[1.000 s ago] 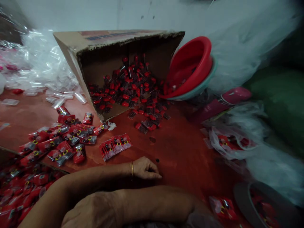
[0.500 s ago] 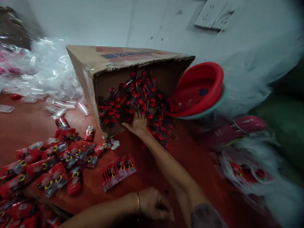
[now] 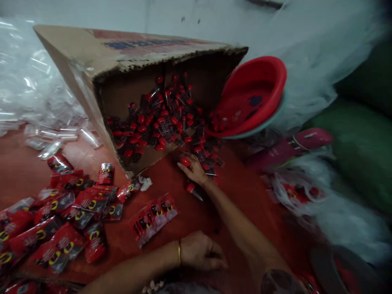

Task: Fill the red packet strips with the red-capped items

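A cardboard box (image 3: 101, 53) lies on its side, and small red-capped black pieces (image 3: 159, 122) spill from its mouth onto the red floor. My right hand (image 3: 193, 170) reaches to the front edge of that spill, its fingers closed over a few of the pieces, with one red cap showing at its fingertips. Another piece (image 3: 190, 188) lies beside the wrist. My left hand (image 3: 200, 254), with a gold bangle on its wrist, rests on the floor close to me. Its fingers are curled and nothing shows in them. A short strip of sealed red packets (image 3: 153, 216) lies just left of it.
A heap of red packets (image 3: 61, 212) covers the floor at left. Clear plastic sleeves (image 3: 36, 102) pile up behind it. A red basin (image 3: 254, 94) leans against the box's right side. A pink object (image 3: 312, 136), white plastic (image 3: 321, 61) and a green sack (image 3: 361, 147) fill the right.
My right hand reached from near my body into the box's spill and has now drawn back a little with pieces. My left hand stayed put. The view shifted.
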A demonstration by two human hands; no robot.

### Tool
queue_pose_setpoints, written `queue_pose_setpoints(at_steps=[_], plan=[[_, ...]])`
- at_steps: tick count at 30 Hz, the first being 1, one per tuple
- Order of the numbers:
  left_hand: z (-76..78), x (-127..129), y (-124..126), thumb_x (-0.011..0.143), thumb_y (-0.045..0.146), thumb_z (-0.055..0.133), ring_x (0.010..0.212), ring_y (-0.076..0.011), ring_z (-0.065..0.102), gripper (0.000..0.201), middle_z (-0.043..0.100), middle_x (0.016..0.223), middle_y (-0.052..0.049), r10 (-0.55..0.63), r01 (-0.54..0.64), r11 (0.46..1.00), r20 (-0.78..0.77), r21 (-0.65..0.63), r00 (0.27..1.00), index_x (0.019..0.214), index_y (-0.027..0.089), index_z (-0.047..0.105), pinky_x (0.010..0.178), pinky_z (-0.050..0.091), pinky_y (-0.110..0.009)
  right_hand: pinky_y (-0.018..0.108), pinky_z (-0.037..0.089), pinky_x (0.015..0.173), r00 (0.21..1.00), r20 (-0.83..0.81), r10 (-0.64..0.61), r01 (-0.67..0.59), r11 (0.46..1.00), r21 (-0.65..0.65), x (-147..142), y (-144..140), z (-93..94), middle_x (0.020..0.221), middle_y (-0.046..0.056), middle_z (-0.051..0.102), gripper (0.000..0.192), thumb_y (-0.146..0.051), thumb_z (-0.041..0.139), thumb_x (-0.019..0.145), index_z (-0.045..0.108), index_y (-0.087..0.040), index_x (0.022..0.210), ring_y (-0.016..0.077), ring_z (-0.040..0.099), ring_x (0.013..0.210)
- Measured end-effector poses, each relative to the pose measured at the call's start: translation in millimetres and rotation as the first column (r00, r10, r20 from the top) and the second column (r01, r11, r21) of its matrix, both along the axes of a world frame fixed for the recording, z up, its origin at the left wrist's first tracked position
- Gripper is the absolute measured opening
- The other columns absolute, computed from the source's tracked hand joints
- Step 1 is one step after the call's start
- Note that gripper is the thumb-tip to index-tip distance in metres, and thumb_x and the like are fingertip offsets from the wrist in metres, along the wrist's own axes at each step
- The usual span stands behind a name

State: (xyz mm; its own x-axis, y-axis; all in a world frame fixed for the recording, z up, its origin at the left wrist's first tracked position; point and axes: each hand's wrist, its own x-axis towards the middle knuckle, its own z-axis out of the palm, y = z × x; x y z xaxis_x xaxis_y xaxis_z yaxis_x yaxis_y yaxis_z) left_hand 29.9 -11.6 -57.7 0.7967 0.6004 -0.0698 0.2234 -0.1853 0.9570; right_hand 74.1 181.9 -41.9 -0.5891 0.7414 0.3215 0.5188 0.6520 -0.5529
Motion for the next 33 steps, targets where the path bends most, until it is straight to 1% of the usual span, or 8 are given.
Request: queue_pose_setpoints(at_steps=[3, 6, 9, 12, 17, 24, 30, 33], plan=[[0.9, 0.0, -1.2, 0.081, 0.029, 0.056, 0.069, -0.0104, 0.061, 0.021, 0.071, 0.081, -0.001, 0.042, -0.041, 0.999, 0.050, -0.027, 0.998, 0.090, 0.016, 0.069, 0.060, 0.040, -0.015, 0.039, 0.042, 0.092, 0.955, -0.293, -0.041, -0.048, 0.956, -0.290, 18.9, -27.5, 11.2, 0.106, 0.007, 0.065, 0.037, -0.049, 0.049, 0.083, 0.063, -0.018, 0.101, 0.0214, 0.057, 0.102], [2.3, -1.6, -1.3, 0.081, 0.029, 0.054, 0.067, -0.0111, 0.060, 0.021, 0.070, 0.078, -0.002, 0.225, -0.218, 0.972, 0.078, -0.085, 0.971, 0.084, 0.014, 0.069, 0.061, 0.042, -0.017, 0.033, 0.049, 0.077, 0.866, -0.458, -0.199, -0.114, 0.814, -0.569, 42.9, -63.4, 26.0, 0.088, 0.004, 0.069, 0.036, -0.050, 0.057, 0.078, 0.065, -0.018, 0.093, 0.0188, 0.064, 0.081], [5.7, -5.3, 1.3, 0.082, 0.033, 0.051, 0.062, -0.0126, 0.059, 0.027, 0.069, 0.069, -0.004, 0.467, -0.457, 0.877, 0.039, -0.149, 0.883, 0.077, 0.012, 0.067, 0.058, 0.043, -0.021, 0.031, 0.049, 0.072, 0.828, -0.488, -0.274, -0.135, 0.748, -0.650, 75.8, -98.8, 39.0, 0.077, 0.003, 0.068, 0.036, -0.050, 0.064, 0.072, 0.067, -0.016, 0.083, 0.0175, 0.063, 0.072], [11.4, -6.4, 4.1, 0.077, 0.029, 0.055, 0.066, -0.0139, 0.061, 0.025, 0.070, 0.084, -0.007, 0.587, -0.567, 0.801, 0.067, -0.194, 0.807, 0.093, 0.012, 0.063, 0.060, 0.047, -0.023, 0.033, 0.048, 0.076, 0.855, -0.460, -0.241, -0.101, 0.792, -0.602, 109.3, -129.4, 47.7, 0.081, 0.005, 0.067, 0.037, -0.051, 0.060, 0.075, 0.067, -0.016, 0.085, 0.0184, 0.062, 0.077], [21.3, 4.8, -2.0, 0.076, 0.026, 0.058, 0.096, -0.0180, 0.062, 0.049, 0.061, 0.118, -0.009, 0.445, -0.485, 0.871, 0.289, 0.081, 0.848, 0.124, 0.017, 0.048, 0.084, 0.049, -0.031, 0.038, 0.043, 0.088, 0.973, -0.228, -0.044, -0.014, 0.969, -0.247, 140.0, -167.2, 54.7, 0.098, 0.008, 0.059, 0.035, -0.047, 0.053, 0.083, 0.065, -0.018, 0.099, 0.0199, 0.054, 0.096], [16.4, 16.0, -21.6, 0.075, 0.024, 0.058, 0.084, -0.0195, 0.064, 0.036, 0.069, 0.098, -0.008, 0.615, -0.595, 0.569, 0.186, 0.568, 0.766, 0.110, 0.016, 0.058, 0.080, 0.051, -0.034, 0.038, 0.042, 0.087, 0.985, -0.066, 0.159, -0.165, 0.982, -0.094, 150.2, -192.2, 49.5, 0.098, 0.007, 0.056, 0.030, -0.041, 0.052, 0.086, 0.062, -0.024, 0.109, 0.0184, 0.050, 0.095], [7.0, 15.3, -25.8, 0.083, 0.021, 0.049, 0.097, -0.0208, 0.062, 0.030, 0.068, 0.107, -0.009, 0.561, -0.415, 0.405, 0.137, 0.815, 0.816, 0.110, 0.020, 0.062, 0.094, 0.042, -0.040, 0.036, 0.047, 0.081, 0.986, -0.145, -0.083, 0.079, 0.996, -0.033, 156.6, -209.8, 31.7, 0.097, 0.008, 0.059, 0.055, -0.049, 0.067, 0.072, 0.055, -0.023, 0.118, 0.0207, 0.055, 0.090], [3.6, 15.7, -23.8, 0.084, 0.021, 0.047, 0.103, -0.0231, 0.059, 0.032, 0.064, 0.116, -0.009, 0.598, -0.387, 0.371, 0.102, 0.845, 0.795, 0.112, 0.022, 0.061, 0.096, 0.039, -0.043, 0.035, 0.049, 0.078, 0.972, -0.142, -0.186, 0.193, 0.981, 0.036, 158.3, -220.1, 23.2, 0.093, 0.007, 0.061, 0.046, -0.046, 0.070, 0.070, 0.061, -0.024, 0.109, 0.0199, 0.058, 0.086]])
